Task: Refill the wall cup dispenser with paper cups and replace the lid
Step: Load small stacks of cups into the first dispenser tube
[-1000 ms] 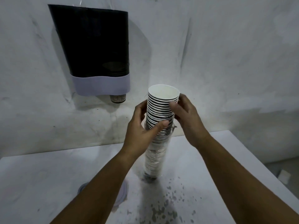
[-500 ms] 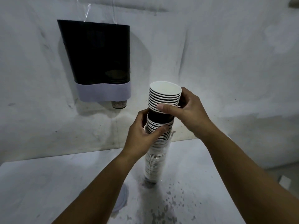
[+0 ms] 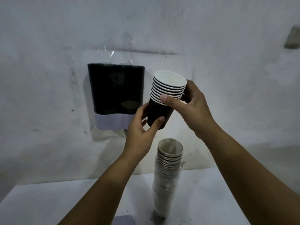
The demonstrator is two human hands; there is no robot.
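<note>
A short stack of dark paper cups (image 3: 165, 96) with white rims is held in the air, tilted. My right hand (image 3: 190, 108) pinches its rims from the right. My left hand (image 3: 142, 127) grips the bottom cup from below. The wall cup dispenser (image 3: 116, 95), dark with a pale lower band, hangs to the left with its top open. The tall remaining cup stack (image 3: 168, 174) stands in a clear sleeve on the white table (image 3: 48, 202) below the hands. A pale lid (image 3: 123, 220) shows at the bottom edge, partly hidden by my left arm.
A rough white wall stands behind everything. Clear plastic film (image 3: 107, 54) sticks up above the dispenser. A small grey fixture (image 3: 292, 38) is on the wall at the far right. Dark specks mark the table near the stack's base.
My right hand has lifted the upper cups clear off the tall stack and up toward the dispenser. My left hand left the tall stack and now holds the lifted cups' bottom. The view tilted upward.
</note>
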